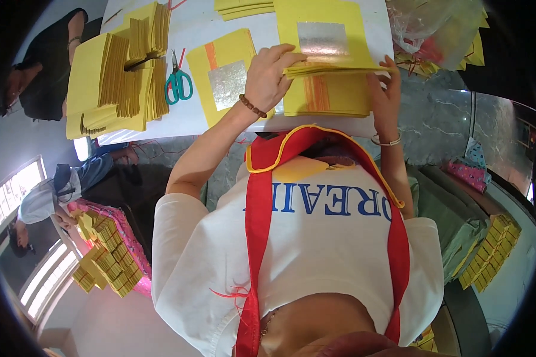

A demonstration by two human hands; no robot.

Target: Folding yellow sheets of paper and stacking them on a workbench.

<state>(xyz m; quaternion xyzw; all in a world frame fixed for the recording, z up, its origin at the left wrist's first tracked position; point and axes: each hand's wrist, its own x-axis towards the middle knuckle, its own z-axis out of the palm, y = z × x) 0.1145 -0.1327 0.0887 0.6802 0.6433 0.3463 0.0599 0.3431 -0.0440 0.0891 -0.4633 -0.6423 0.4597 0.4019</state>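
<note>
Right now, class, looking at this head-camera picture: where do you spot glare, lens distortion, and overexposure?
Head view: the silver foil square on the top yellow sheet glares white; the white table's edge bows from fisheye distortion, and black vignette rims the frame; the windows at lower left are blown out; the left hand and right hand on the yellow paper stack look sharp.

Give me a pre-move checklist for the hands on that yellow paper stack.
1. Left hand on the top sheets' left edge: ok, fingers curl over it.
2. Right hand on the right edge of the paper stack: ok, touching.
3. Stack squared up: not ok, upper sheets sit offset from lower ones.
4. Stack fully on white table: ok.
5. Scissors away from both hands: ok, lying left of the loose foil-square sheet.
6. Number of sheets pinched in the left grip: cannot tell.
</note>
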